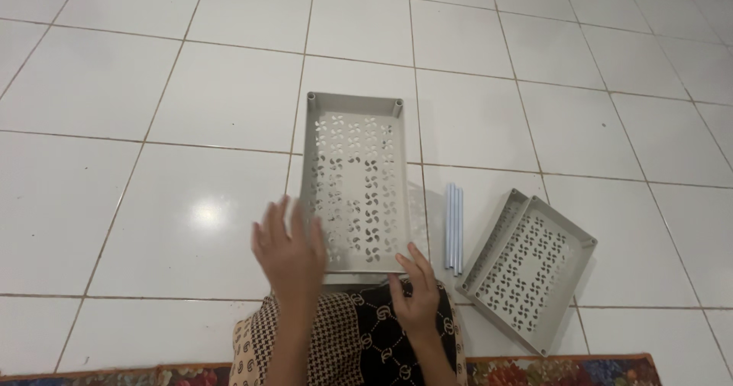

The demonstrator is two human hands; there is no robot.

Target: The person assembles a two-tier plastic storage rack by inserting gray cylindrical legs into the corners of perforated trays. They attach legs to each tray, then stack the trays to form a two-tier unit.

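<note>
The left hand (289,255) hovers with fingers spread apart and palm down, holding nothing, its fingertips overlapping the near left corner of a grey perforated plastic tray (354,181) that lies flat on the white tiled floor (153,203); whether the hand actually touches the tray cannot be told, since the hand is slightly blurred. The right hand (416,290) is also apart, fingers loosely extended and empty, resting at the tray's near right corner with its fingertips at or just under the rim. The tray stretches away from both hands, long side pointing forward, with round sockets at its two far corners and a pinwheel-shaped cut-out pattern across its base. Just to the right of the right hand, a small bundle of pale blue-grey tubes (453,227) lies on the floor, parallel to the tray's right edge and just beside it. Further right of the tubes, a second matching grey tray (527,268) sits at an angle, apart from both hands. Below the hands lies patterned black-and-cream clothing (359,340), and beneath that a floral rug edge (550,371)
</note>
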